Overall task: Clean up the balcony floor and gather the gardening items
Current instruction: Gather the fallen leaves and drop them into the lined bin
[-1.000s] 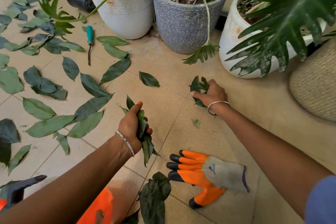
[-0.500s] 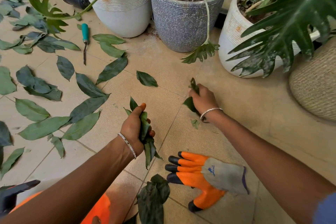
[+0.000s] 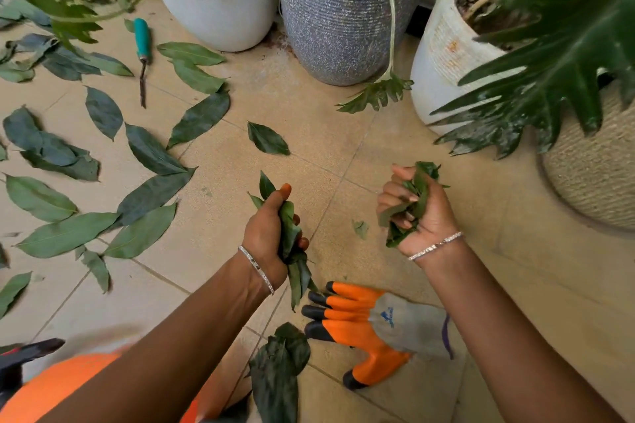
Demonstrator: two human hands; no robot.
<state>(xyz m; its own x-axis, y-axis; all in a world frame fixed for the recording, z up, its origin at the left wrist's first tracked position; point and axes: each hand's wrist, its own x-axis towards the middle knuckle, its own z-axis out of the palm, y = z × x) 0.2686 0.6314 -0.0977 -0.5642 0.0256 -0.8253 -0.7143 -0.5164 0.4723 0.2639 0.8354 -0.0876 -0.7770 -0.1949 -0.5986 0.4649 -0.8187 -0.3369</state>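
Gripping bunched leaves, left hand [image 3: 266,233] and right hand [image 3: 424,213] fisted.

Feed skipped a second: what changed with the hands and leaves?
The right hand came up off the floor and turned palm-up, now gripping the leaves it gathered there. The left hand still holds its leaf bunch; the orange glove and teal-handled tool lie where they were.

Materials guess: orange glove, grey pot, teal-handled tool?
Orange glove: grey knit fabric cuff, matte orange rubbery coating, black claw tips, probably plastic.
Grey pot: ribbed, speckled, matte; stone-look plastic or cement, cannot tell.
Teal-handled tool: smooth handle, likely plastic; dark thin shaft, probably metal.
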